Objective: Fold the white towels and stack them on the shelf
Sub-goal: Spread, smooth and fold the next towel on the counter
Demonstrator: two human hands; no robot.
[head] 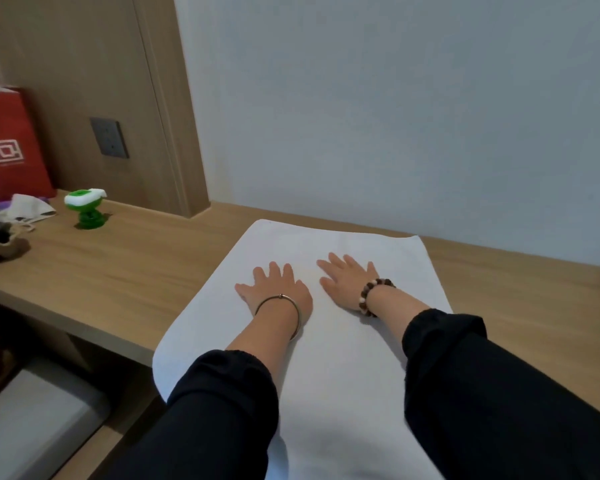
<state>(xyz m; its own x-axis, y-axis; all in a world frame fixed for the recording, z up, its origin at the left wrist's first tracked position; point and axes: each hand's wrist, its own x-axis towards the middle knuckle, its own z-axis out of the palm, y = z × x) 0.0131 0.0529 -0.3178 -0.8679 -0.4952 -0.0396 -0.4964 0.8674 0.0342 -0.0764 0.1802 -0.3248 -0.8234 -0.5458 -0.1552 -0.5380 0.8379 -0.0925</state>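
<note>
One white towel [326, 358] is lying on the counter [118, 271], its long axis running from the person toward the wall, and its near end seems to be hanging over the edge. Two hands are pressing on it side by side, the left hand [274, 289] and the right hand [347, 282]. Each grip is lying spread and flat, pinching nothing, and both are about equally near the far edge.

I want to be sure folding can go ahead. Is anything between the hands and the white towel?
Nothing visible. The left hand and right hand lie flat directly on the white towel; the green-and-white object and red bag stand well off to its left.
</note>
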